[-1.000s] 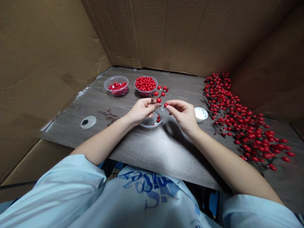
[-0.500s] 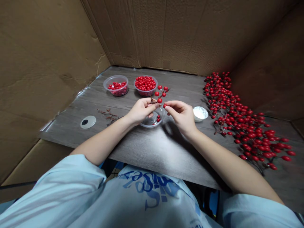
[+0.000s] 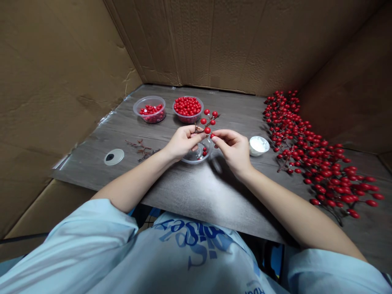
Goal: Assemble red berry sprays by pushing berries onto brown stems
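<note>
Nearest, above the grey wood-grain surface (image 3: 180, 192), the left hand (image 3: 183, 143) is closed in a pinch on the thin stem of a red-berry sprig (image 3: 210, 121). A single red berry (image 3: 212, 135) is held narrowly in the right hand (image 3: 234, 149), just beside the sprig and over a clear plastic tub (image 3: 191, 161). Precision is judged best served by keeping both hands braced close together. Farther left stand a plastic tub of berries (image 3: 188, 98) and a second tub (image 3: 149, 98); to the right lie a small white cup (image 3: 254, 154) and heaped red-berry branches (image 3: 318, 167).
</note>
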`<state>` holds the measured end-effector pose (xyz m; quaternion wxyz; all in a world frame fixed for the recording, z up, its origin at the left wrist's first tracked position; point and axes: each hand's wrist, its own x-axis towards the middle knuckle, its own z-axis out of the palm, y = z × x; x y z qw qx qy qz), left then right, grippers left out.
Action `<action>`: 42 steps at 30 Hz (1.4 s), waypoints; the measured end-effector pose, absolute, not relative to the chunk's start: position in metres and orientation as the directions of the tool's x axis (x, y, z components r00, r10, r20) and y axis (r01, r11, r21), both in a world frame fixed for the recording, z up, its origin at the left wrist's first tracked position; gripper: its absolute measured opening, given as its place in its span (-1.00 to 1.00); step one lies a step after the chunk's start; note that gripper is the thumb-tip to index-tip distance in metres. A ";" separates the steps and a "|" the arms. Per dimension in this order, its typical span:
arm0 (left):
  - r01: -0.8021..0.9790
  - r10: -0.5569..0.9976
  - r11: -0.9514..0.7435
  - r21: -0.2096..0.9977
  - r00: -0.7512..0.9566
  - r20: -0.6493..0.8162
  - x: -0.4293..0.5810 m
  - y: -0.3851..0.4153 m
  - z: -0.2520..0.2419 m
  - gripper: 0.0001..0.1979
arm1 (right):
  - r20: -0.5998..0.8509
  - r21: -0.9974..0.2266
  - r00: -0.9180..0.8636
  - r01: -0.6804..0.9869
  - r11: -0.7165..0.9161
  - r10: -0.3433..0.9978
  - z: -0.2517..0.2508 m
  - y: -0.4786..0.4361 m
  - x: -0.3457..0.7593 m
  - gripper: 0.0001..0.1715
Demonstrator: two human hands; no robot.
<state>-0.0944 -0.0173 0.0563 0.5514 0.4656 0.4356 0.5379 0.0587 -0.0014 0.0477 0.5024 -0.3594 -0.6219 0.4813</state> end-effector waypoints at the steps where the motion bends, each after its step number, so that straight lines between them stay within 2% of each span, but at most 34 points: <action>1: -0.187 0.999 -0.010 0.982 0.044 0.018 -0.094 -0.017 0.056 -0.62 | 0.278 -0.960 -0.236 -0.037 0.278 0.931 0.048 -0.002 0.059 -0.82; 6: -0.171 0.999 -0.003 0.985 0.040 0.010 -0.094 -0.018 0.057 -0.67 | 0.279 -0.958 -0.249 -0.013 0.285 0.927 0.049 -0.001 0.058 -0.81; 10: -0.208 1.000 -0.021 0.978 -0.001 0.021 -0.097 -0.017 0.062 -0.71 | 0.323 -0.936 -0.310 0.039 0.351 0.894 0.055 0.003 0.061 -0.77; 14: -0.286 0.990 -0.085 0.954 -0.133 0.048 -0.102 -0.013 0.069 -0.64 | 0.371 -0.862 -0.337 0.222 0.456 0.866 0.063 0.015 0.064 -0.73; 17: -0.328 0.974 -0.109 0.938 -0.226 0.034 -0.104 -0.009 0.070 -0.56 | 0.310 -0.695 -0.485 0.471 0.543 0.818 0.069 0.026 0.060 -0.84; 20: -0.349 0.971 -0.101 0.932 -0.240 0.015 -0.103 -0.007 0.068 -0.57 | 0.136 -0.465 -0.645 0.628 0.623 0.752 0.074 0.034 0.048 -0.94; 24: -0.383 0.970 -0.091 0.919 -0.245 -0.006 -0.102 -0.006 0.067 -0.64 | -0.079 -0.263 -0.702 0.699 0.665 0.708 0.076 0.040 0.027 -0.94; 30: -0.418 0.974 -0.083 0.905 -0.227 -0.015 -0.104 -0.007 0.068 -0.56 | -0.200 -0.122 -0.665 0.745 0.655 0.719 0.074 0.039 0.014 -0.88; 34: -0.439 0.977 -0.101 0.893 -0.211 0.007 -0.106 -0.007 0.066 -0.57 | -0.246 -0.075 -0.658 0.745 0.663 0.712 0.074 0.037 0.011 -0.84; 37: -0.451 0.977 -0.106 0.886 -0.214 0.009 -0.106 -0.006 0.065 -0.62 | -0.207 -0.115 -0.682 0.729 0.675 0.702 0.075 0.039 0.014 -0.86; 40: -0.469 0.973 -0.113 0.876 -0.229 0.003 -0.105 -0.006 0.066 -0.62 | -0.018 -0.258 -0.705 0.689 0.678 0.709 0.078 0.041 0.026 -0.87; 42: -0.476 0.972 -0.118 0.872 -0.236 0.003 -0.104 -0.007 0.066 -0.63 | 0.164 -0.379 -0.634 0.666 0.642 0.755 0.079 0.040 0.037 -0.88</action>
